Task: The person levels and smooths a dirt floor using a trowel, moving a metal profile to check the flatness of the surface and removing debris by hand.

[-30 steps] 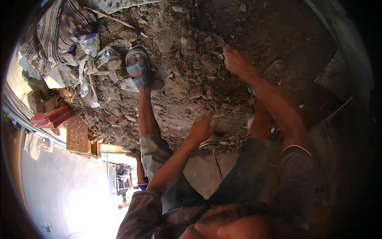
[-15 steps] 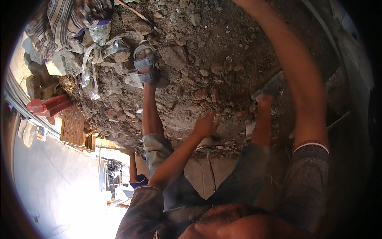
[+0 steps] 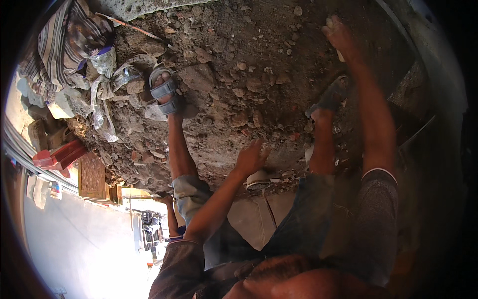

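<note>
My left hand [image 3: 251, 158] hovers over the rubble between my legs, fingers stretched out, nothing visible in it. Farther off at the right, my right hand [image 3: 341, 37] is closed over the dark earth. A small pale piece [image 3: 340, 56] shows at its lower edge; the rest of what it grips is hidden. Loose brown soil and stones [image 3: 239, 79] cover the ground under both hands. A larger flat stone [image 3: 197, 78] lies beside the grey strapped sandal [image 3: 164, 89] on my left foot.
A thin rod [image 3: 134, 28] lies at the far left, near a striped cloth [image 3: 67, 37] and torn clear plastic [image 3: 102, 112]. A red object [image 3: 59, 155] and a brown panel [image 3: 92, 174] stand at the left. Another person's arm [image 3: 172, 217] shows below them. A wall [image 3: 438, 65] curves along the right.
My right hand has come back toward me from the far edge, where it was cut off, and is now wholly in view. The ground has shifted left in the picture. My left hand stays stretched out.
</note>
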Demonstrator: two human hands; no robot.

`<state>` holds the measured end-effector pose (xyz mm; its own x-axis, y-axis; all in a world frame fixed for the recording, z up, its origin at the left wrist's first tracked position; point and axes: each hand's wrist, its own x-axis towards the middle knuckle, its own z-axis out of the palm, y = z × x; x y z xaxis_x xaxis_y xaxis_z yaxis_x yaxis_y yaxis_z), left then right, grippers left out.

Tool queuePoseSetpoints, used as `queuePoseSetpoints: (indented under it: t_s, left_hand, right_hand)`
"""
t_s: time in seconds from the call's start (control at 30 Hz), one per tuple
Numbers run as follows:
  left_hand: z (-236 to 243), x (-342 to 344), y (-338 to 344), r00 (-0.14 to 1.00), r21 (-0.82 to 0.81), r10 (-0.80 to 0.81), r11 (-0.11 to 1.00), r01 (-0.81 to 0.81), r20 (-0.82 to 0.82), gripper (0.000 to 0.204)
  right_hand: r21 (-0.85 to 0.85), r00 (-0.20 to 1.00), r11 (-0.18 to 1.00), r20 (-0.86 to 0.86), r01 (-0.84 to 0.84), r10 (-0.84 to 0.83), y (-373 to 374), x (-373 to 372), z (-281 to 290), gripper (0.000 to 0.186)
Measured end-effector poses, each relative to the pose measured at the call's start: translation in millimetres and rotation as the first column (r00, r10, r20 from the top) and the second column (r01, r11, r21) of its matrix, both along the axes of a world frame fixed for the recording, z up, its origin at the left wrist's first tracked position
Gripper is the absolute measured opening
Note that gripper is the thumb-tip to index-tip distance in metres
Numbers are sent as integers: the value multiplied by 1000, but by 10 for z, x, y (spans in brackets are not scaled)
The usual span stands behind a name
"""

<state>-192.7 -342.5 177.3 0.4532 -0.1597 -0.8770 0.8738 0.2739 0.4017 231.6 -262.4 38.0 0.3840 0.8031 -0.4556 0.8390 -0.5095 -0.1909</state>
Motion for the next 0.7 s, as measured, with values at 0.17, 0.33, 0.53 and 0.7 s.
queuePoseSetpoints:
  t_s: [0.17,0.33,0.53,0.7]
  left_hand:
    - [20,-30,0,1000,71,-3,997,4,-10,46]
    - [-31,-100,-130,1000,154,13,988,-17,26,46]
    - [-19,-39,-61,999,77,-16,997,13,43,48]
    - [-33,-47,-12,999,56,54,997,-54,7,49]
  right_hand:
    - [-271,870,962,-480,-28,-110,-870,-1130,225,41]
    - [-407,880,887,-475,-217,-2,-863,-1777,554,44]
    - [170,989,985,-150,27,-1,524,-866,80,28]
    - [-25,973,981,-135,-194,189,997,-1009,-216,25]
